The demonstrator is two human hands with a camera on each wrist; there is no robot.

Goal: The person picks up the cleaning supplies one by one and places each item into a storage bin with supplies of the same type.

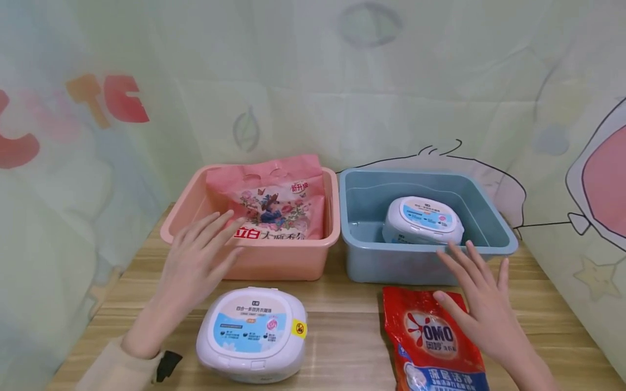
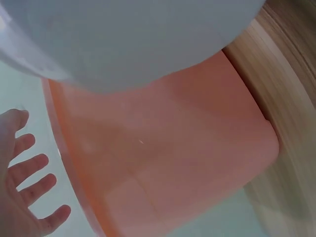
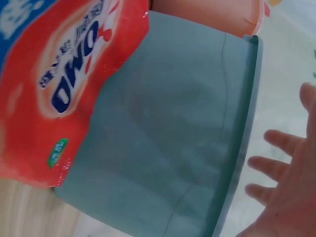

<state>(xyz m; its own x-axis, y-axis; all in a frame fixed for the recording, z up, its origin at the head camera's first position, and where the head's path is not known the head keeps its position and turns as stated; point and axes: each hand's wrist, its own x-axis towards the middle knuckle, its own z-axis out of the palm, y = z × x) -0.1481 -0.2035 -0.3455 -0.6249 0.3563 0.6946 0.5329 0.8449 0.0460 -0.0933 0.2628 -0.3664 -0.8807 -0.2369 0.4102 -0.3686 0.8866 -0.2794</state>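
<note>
My left hand (image 1: 195, 258), fingers spread, hovers in front of the pink basin (image 1: 283, 260) and holds nothing. Inside that basin leans a pink laundry detergent bag (image 1: 274, 201). Below and right of this hand, a white oval tub of laundry pods (image 1: 251, 334) stands on the table. Over the red OMO detergent bag (image 1: 432, 342), near the front of the blue basin (image 1: 401, 266), my right hand (image 1: 484, 304) is spread with nothing in it. A second white pod tub (image 1: 423, 220) sits tilted in the blue basin. Both hands show extended fingers in the wrist views.
The two basins stand side by side at the back of the wooden table (image 1: 337, 347), close to a printed cloth backdrop (image 1: 303, 108). Cloth also hangs along the left and right sides. A dark strap end (image 1: 168, 365) shows at my left wrist.
</note>
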